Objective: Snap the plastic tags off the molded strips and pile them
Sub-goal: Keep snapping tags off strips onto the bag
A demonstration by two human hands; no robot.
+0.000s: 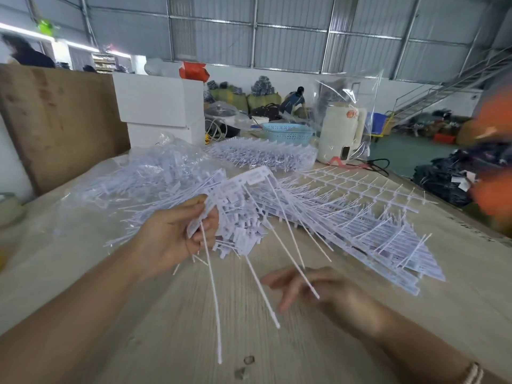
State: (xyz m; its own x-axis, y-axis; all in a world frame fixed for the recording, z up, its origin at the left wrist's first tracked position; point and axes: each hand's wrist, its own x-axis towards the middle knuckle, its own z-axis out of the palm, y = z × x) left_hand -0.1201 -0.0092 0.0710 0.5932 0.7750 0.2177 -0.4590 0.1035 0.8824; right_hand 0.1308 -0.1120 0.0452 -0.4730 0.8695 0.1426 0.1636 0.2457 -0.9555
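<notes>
My left hand grips a bunch of white plastic tags by their flat heads, lifted above the wooden table; their long thin tails hang down and fan out toward me. My right hand hovers low over the table with fingers loosely spread, blurred, and one tail crosses in front of it; it holds nothing that I can make out. To the right lies a stack of molded strips with tags still attached. A heap of loose tags lies behind my left hand.
Another bundle of strips in clear plastic sits at the back of the table, with a blue basket and a white jug-like appliance behind it. White boxes and a brown board stand at the left. A person works far behind.
</notes>
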